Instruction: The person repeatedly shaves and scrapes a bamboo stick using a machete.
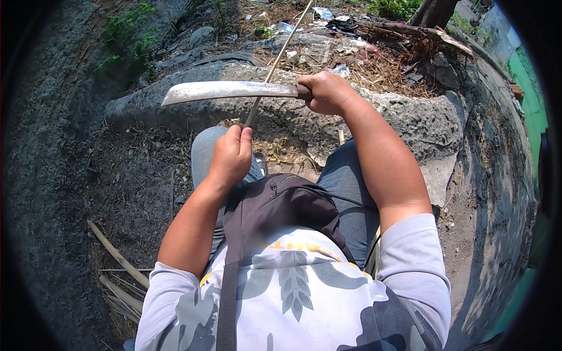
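My right hand (pixel 329 93) is closed round the dark handle of a machete (pixel 228 90). Its long, slightly curved blade points left and lies across a thin, pale stick (pixel 281 52), apparently against it. Below the blade, my left hand (pixel 232 153) grips the near end of this stick, with the thumb laid along it. From there the stick slants up and to the right, past the top edge of the view. The fingers of both hands are partly hidden from above.
A rough concrete slab (pixel 410 120) runs across in front of my knees. Dry grass and litter (pixel 345 50) lie behind it, near a tree trunk (pixel 433 13). Longer cut sticks (pixel 117 251) rest on the ground at my left. A dark bag (pixel 287 205) sits on my lap.
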### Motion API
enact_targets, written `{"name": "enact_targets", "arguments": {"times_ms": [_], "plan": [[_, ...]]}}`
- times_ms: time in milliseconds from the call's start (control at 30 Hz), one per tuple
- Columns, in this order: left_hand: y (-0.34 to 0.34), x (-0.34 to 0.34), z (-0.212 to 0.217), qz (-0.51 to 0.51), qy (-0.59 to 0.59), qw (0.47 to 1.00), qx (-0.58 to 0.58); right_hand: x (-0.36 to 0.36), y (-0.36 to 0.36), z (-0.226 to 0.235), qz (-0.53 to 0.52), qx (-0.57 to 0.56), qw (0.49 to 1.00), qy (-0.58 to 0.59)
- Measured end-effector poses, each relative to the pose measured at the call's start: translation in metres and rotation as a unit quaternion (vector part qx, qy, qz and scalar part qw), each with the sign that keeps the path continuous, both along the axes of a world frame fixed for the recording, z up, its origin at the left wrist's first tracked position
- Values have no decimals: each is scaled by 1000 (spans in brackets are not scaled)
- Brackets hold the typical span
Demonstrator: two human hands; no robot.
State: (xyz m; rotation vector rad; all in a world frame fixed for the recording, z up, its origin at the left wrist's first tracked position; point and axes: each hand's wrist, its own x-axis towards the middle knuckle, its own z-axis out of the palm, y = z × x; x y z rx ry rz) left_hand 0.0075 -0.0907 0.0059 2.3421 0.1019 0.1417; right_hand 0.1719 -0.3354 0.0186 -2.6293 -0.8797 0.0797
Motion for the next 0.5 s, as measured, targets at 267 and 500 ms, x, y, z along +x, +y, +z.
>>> {"name": "enact_targets", "arguments": {"times_ms": [267,500], "plan": [[-4,26,4,-22,-40,999,2,-8,12,7,18,24,999,25],[-6,17,-18,-14,8,1000,-9,12,-12,-6,-104,21,993,47]]}}
